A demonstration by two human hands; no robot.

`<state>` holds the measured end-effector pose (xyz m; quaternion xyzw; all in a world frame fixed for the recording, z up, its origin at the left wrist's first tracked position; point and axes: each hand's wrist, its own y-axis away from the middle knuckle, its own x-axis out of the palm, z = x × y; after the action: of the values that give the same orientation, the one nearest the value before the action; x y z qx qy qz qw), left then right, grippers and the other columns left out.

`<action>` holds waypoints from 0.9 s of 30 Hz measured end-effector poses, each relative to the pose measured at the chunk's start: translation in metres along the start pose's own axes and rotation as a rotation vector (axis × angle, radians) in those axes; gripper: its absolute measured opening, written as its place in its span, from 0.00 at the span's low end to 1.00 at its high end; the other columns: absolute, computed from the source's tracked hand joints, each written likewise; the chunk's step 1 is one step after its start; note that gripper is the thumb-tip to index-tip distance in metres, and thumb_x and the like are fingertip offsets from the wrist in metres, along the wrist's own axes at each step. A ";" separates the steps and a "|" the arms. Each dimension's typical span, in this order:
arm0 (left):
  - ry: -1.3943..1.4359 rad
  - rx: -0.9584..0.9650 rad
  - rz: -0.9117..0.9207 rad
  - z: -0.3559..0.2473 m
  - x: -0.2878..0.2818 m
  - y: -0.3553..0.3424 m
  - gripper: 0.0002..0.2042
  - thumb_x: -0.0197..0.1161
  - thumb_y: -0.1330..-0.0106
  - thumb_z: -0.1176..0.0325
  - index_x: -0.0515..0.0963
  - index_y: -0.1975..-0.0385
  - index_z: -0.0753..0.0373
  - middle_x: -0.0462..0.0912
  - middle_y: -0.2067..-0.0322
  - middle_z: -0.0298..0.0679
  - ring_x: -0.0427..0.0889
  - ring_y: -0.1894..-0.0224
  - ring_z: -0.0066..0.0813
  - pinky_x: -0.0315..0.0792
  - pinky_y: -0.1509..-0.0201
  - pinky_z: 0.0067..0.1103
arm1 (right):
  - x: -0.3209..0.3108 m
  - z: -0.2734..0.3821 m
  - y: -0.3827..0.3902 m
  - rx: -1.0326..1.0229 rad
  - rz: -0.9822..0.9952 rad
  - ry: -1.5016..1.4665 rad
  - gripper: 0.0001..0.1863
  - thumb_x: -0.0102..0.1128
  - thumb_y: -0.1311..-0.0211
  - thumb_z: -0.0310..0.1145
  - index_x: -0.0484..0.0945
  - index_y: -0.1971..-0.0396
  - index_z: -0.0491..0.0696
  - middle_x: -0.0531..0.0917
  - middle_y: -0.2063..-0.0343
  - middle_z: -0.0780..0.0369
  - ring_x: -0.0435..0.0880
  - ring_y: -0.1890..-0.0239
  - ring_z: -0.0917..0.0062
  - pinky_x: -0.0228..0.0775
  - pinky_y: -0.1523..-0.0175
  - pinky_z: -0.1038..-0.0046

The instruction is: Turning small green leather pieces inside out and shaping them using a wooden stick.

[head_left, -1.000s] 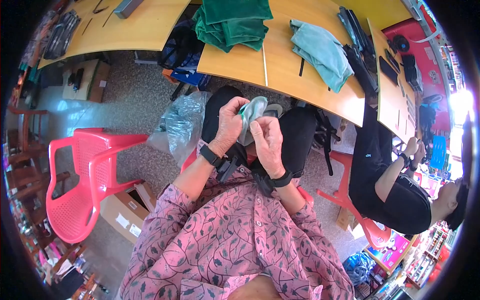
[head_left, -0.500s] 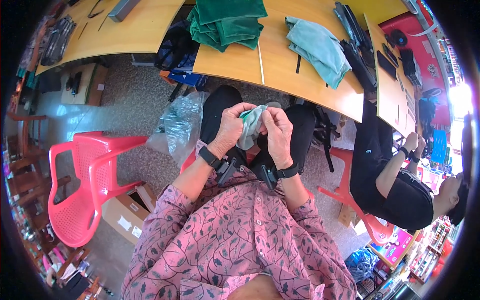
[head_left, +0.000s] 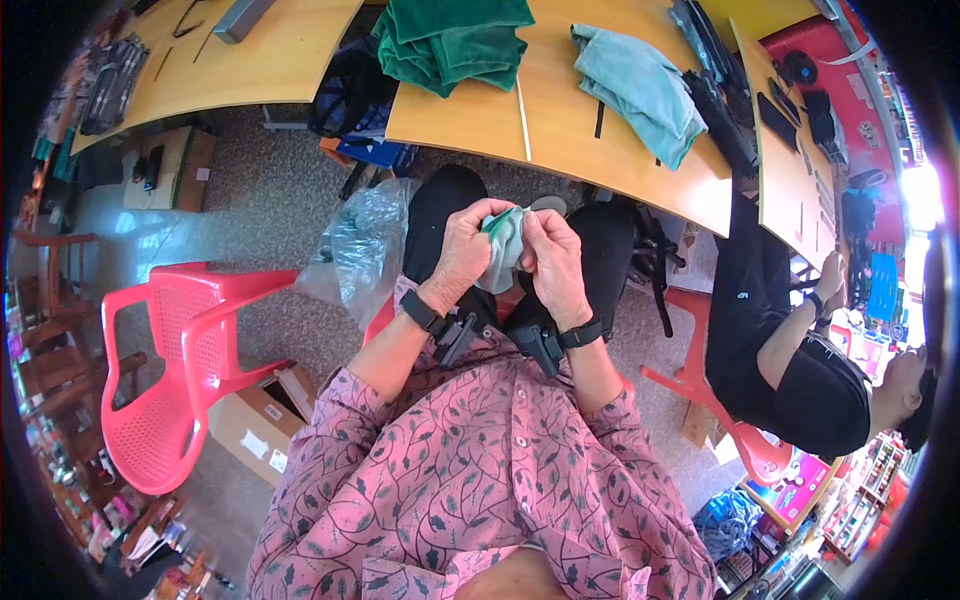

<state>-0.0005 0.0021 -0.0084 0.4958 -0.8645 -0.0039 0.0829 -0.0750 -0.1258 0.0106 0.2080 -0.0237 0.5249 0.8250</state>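
Observation:
Between my two hands, above my lap, is a small pale green piece of fabric with a brighter green patch at its upper left. My left hand pinches it along its left side, fingers curled. My right hand grips its upper right side with thumb and fingers closed. The lower part of the fabric hangs loose between the hands, and the fingertips partly hide it. A crumpled clear plastic bag lies to the left of my leg.
Ahead are a wooden table with folded dark green cloths and light teal cloth. A pink chair and cardboard box are left. A co-worker in black sits at right, hands by a board.
Since a second ago both my hands have moved slightly right and come closer around the fabric, which looks more bunched. The co-worker's hands have risen toward the board.

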 end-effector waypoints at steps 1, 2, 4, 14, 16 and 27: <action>-0.001 -0.002 0.000 0.003 0.000 -0.001 0.10 0.58 0.42 0.80 0.81 0.61 0.68 0.83 0.68 0.36 0.79 0.63 0.19 0.73 0.59 0.19 | 0.003 -0.001 0.001 0.001 -0.001 -0.001 0.11 0.57 0.30 0.37 0.76 0.69 0.46 0.76 0.79 0.71 0.69 0.82 0.90 0.63 0.74 0.85; -0.014 0.033 -0.042 0.006 0.000 -0.002 0.09 0.58 0.43 0.80 0.80 0.63 0.68 0.82 0.68 0.38 0.79 0.64 0.23 0.73 0.60 0.20 | 0.008 -0.002 0.002 -0.067 -0.106 0.158 0.10 0.56 0.30 0.36 0.76 0.68 0.46 0.75 0.79 0.70 0.70 0.81 0.90 0.63 0.74 0.85; -0.031 0.067 -0.089 0.010 0.001 -0.004 0.09 0.58 0.44 0.81 0.80 0.64 0.68 0.81 0.68 0.40 0.79 0.64 0.26 0.72 0.61 0.22 | 0.016 -0.006 0.007 -0.134 -0.206 0.315 0.09 0.56 0.30 0.34 0.75 0.68 0.45 0.74 0.78 0.70 0.70 0.80 0.89 0.63 0.75 0.85; -0.499 0.025 -0.362 0.027 0.016 0.006 0.10 0.59 0.50 0.78 0.77 0.65 0.65 0.77 0.65 0.50 0.78 0.61 0.50 0.73 0.56 0.35 | 0.036 -0.030 0.021 -0.488 -0.286 0.724 0.09 0.52 0.30 0.31 0.70 0.69 0.41 0.74 0.71 0.52 0.75 0.68 0.59 0.68 0.62 0.63; -0.493 0.006 -0.348 0.029 0.018 0.008 0.10 0.60 0.49 0.77 0.77 0.65 0.66 0.77 0.64 0.50 0.78 0.61 0.50 0.73 0.56 0.36 | 0.035 -0.034 0.021 -0.478 -0.305 0.737 0.11 0.51 0.30 0.33 0.70 0.68 0.41 0.75 0.72 0.51 0.76 0.69 0.58 0.69 0.63 0.62; -0.213 -0.019 -0.009 0.020 0.027 0.016 0.10 0.64 0.41 0.69 0.76 0.66 0.70 0.78 0.69 0.41 0.77 0.68 0.29 0.70 0.65 0.22 | -0.019 -0.033 -0.011 -0.428 -0.335 0.893 0.13 0.53 0.30 0.36 0.71 0.69 0.40 0.80 0.75 0.49 0.80 0.72 0.52 0.71 0.68 0.60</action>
<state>-0.0310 -0.0143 -0.0225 0.4957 -0.8660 -0.0653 -0.0049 -0.0795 -0.1337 -0.0276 -0.2086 0.2572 0.4066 0.8515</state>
